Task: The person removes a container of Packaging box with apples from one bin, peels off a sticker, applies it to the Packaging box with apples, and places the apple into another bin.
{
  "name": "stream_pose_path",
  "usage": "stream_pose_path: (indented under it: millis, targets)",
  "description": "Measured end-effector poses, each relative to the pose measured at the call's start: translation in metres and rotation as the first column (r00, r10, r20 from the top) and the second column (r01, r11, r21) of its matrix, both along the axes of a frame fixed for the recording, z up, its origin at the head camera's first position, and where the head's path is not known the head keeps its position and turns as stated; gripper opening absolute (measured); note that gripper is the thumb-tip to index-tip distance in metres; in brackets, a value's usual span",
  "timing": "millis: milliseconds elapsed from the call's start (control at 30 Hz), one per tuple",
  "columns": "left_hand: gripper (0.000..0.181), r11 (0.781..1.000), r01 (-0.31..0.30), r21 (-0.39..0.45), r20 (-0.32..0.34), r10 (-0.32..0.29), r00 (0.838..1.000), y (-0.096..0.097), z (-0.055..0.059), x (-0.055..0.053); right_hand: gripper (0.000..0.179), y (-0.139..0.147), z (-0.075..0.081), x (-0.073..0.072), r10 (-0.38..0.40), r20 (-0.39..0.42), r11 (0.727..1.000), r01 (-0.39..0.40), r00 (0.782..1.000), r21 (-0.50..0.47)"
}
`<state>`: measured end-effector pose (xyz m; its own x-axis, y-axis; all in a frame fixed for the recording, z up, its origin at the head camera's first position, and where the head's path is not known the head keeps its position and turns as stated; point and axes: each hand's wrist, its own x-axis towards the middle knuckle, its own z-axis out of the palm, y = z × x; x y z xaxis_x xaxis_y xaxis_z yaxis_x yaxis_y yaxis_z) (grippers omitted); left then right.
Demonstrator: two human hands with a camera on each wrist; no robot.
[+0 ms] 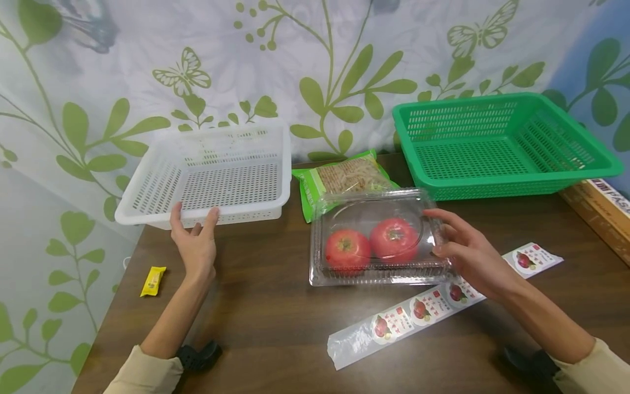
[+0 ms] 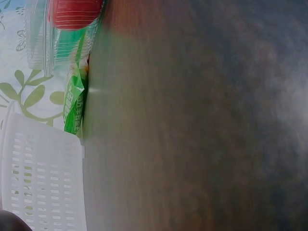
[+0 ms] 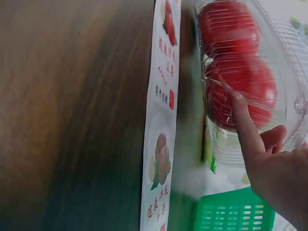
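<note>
A clear plastic clamshell box [image 1: 381, 279] with two red apples [image 1: 347, 250] inside appears in the middle of the head view. My right hand [image 1: 470, 254] grips its right end, thumb on the near side. In the right wrist view the index finger [image 3: 246, 122] lies along the box's wall, and the box looks raised above the table. The white perforated basket [image 1: 236, 213] stands at the back left. At its front rim is my left hand [image 1: 194, 249], thumb and forefinger spread and touching or nearly touching the rim. That hand is mostly outside the left wrist view.
Behind the box lies a green food packet [image 1: 344, 175]. A green basket [image 1: 492, 183] stands at the back right, beside a brown carton [image 1: 598, 216]. The strip of apple stickers [image 1: 398, 323] runs across the table in front. A small yellow packet [image 1: 153, 281] lies at left.
</note>
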<state>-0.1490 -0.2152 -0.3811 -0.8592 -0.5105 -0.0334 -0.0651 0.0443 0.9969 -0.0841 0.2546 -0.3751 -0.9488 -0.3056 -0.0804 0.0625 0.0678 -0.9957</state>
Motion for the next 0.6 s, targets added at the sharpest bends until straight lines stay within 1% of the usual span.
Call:
stream_pose_path:
  millis: [200,333,600]
  targets:
    - [0.085,1.0,-0.003,0.002,0.002,0.003,1.0,0.0007,0.0,-0.0002,0.062,-0.0025,-0.0001,-0.0057,0.026,0.006,0.999,-0.026,1.0,0.044]
    - [0.084,1.0,-0.004,0.005,0.011,0.004,1.0,0.0009,-0.0005,-0.0006,0.064,-0.0026,-0.0016,-0.0075,0.029,0.013,0.996,-0.03,1.0,0.079]
    - [0.085,1.0,0.018,0.022,0.025,-0.019,0.999,-0.0012,0.0032,-0.0019,0.065,0.0003,0.001,-0.0081,0.05,-0.001,0.976,-0.048,0.999,0.212]
